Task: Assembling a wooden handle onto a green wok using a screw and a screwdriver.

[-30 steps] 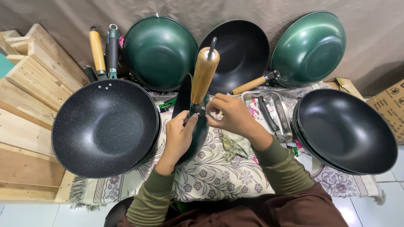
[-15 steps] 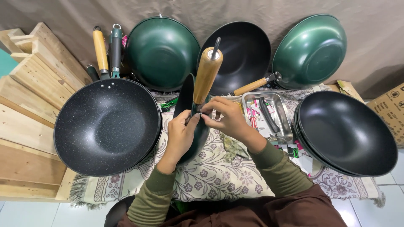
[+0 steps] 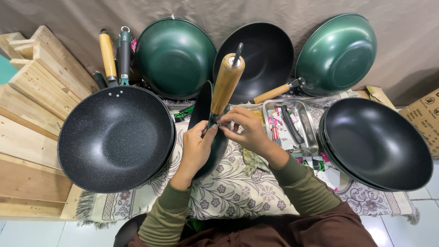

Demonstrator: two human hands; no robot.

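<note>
At the centre a dark green wok (image 3: 206,132) stands on edge over the patterned cloth (image 3: 238,192), its wooden handle (image 3: 226,84) rising toward 12 o'clock with a metal hanging loop at the tip. The left hand (image 3: 196,148) wraps the wok's rim just below the handle joint, fingers closed on it. The right hand (image 3: 247,130) comes in from 3 o'clock, its fingers (image 3: 231,123) pinched at the handle's base; something small seems to sit between them, but it is too small to tell what.

At 9 o'clock lies a speckled black wok (image 3: 116,137), with an orange handle and a green handle sticking up behind it. Wooden planks (image 3: 27,119) are stacked farther out at 9 o'clock. Along the backdrop lean three woks: a green one (image 3: 176,57) at 11 o'clock, a black one (image 3: 263,59) at 12 o'clock, another green one (image 3: 338,52) at 1 o'clock. At 3 o'clock rests a stack of black woks (image 3: 377,144). Between that stack and the right hand sits a metal tray (image 3: 306,123) holding tools. A cardboard box (image 3: 423,119) shows at the far 3 o'clock edge.
</note>
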